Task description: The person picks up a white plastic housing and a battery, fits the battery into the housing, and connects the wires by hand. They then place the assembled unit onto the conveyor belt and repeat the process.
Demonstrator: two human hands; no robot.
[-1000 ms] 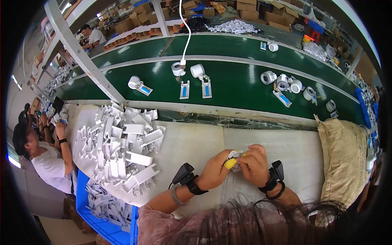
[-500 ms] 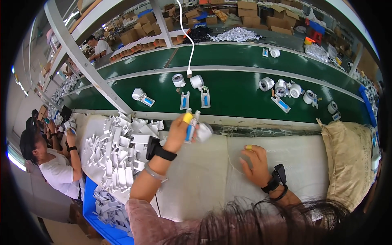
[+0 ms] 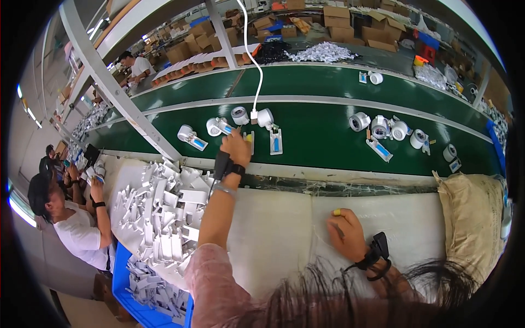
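My left hand (image 3: 237,146) reaches over the green conveyor belt, its fingers closed on the end of a small white tray with a blue strip (image 3: 224,127). A round white housing (image 3: 213,127) sits against that tray, low over the belt or on it; I cannot tell which. Just beyond stand another round housing (image 3: 239,114) and a housing (image 3: 265,117) whose blue-stripped tray (image 3: 275,143) lies in front. My right hand (image 3: 347,235) rests on the pale worktop (image 3: 273,224), loosely bent and holding nothing, yellow tape on one fingertip.
White plastic shells (image 3: 167,224) are heaped left of my left arm, above a blue bin (image 3: 123,273) of grey-white parts. A tan sack (image 3: 473,224) stands at the right. A white cable (image 3: 260,65) hangs over the belt. A co-worker (image 3: 82,224) works at the left.
My left hand has carried the housing and its tray from above the worktop forward and left to the belt. My right hand's fingers have drawn in. The view has shifted slightly.
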